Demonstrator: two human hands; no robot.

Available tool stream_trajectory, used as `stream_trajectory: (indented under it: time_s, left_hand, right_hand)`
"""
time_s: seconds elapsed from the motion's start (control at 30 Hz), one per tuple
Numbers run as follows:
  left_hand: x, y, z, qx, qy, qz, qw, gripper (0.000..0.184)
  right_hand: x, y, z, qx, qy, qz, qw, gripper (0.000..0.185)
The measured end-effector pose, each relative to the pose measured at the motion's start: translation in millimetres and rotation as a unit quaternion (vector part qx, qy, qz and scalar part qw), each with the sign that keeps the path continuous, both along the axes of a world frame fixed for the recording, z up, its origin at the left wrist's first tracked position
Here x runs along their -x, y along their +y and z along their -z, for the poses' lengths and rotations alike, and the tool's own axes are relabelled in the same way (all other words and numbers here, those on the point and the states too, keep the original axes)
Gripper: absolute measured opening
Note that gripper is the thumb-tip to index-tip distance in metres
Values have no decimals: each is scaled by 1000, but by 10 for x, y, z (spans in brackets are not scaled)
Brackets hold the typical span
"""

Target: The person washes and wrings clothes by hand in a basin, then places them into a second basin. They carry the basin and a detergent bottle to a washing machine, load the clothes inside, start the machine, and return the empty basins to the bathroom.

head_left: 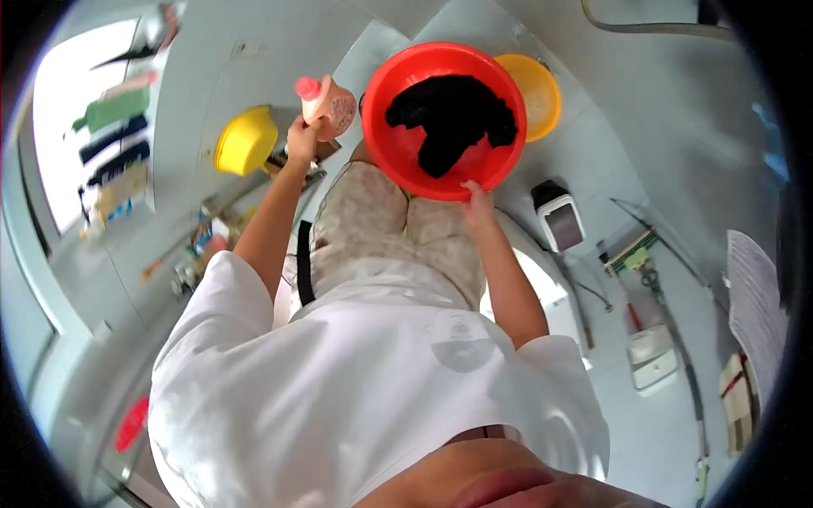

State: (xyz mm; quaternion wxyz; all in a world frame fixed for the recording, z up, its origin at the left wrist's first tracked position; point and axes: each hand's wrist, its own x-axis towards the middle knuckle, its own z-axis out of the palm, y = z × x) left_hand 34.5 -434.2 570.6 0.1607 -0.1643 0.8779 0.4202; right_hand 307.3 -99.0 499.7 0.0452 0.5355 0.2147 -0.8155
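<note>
My left hand [303, 140] is closed on the lower end of a pink bottle [340, 113] with a bright pink cap, held out left of the basin. A red basin [385, 151] lies in front of my thighs, with a crumpled black cloth [449, 114] inside it. At the basin's near rim, my right hand [478, 206] grips the edge, fingers over the rim. The basin's inside shows red around the cloth.
Beyond the red basin is an orange-yellow basin [542, 97]. A yellow basin [246, 140] is at the left wall. To the right are a small bin [561, 222], long-handled tools and a hose [677, 339]. Clothes [118, 108] hang by the window.
</note>
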Motion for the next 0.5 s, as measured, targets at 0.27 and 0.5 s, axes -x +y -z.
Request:
stream_trajectory:
  time_s: [0.27,0.5]
  left_hand:
    - [-1206,-732,-1463,-307,16,-215,927,12]
    - [-2165,-893,-1796,-275,63,-299,912,22]
  right_hand:
    - [152,677,-1489,-119,95,-210,966,47]
    - [508,701,-2247,-137,91,-344,925,38]
